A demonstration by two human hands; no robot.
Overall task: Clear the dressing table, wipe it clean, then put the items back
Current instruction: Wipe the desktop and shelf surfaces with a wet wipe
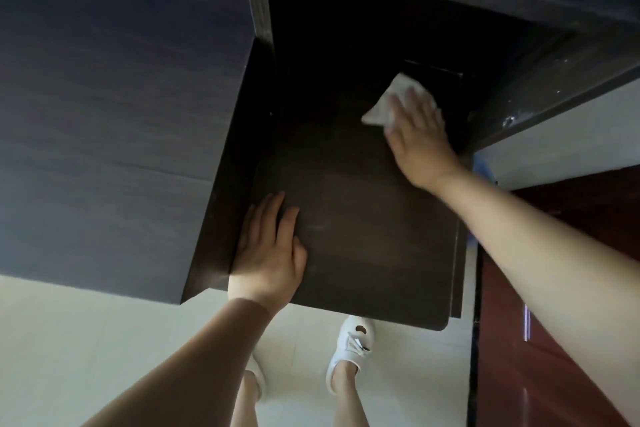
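Left hand (268,250) lies flat at lower centre, fingers extended together on the dressing table (363,236) top, holding nothing. Right hand (417,130), upper right of centre, presses a white cloth (384,102) onto the dark surface; fingers spread flat over it, cloth protruding beyond the fingertips

Both forearms are bare from the wrist back to the edge of the view, with no sleeves, watch or bracelet on them. The left hand (266,256) and the right hand (420,139) wear no gloves and no rings, and the fingers (273,211) are slim with short nails. The lower legs are bare too. On the feet are white clog-type shoes (353,343) with round holes in the upper and a dark marking near the strap.
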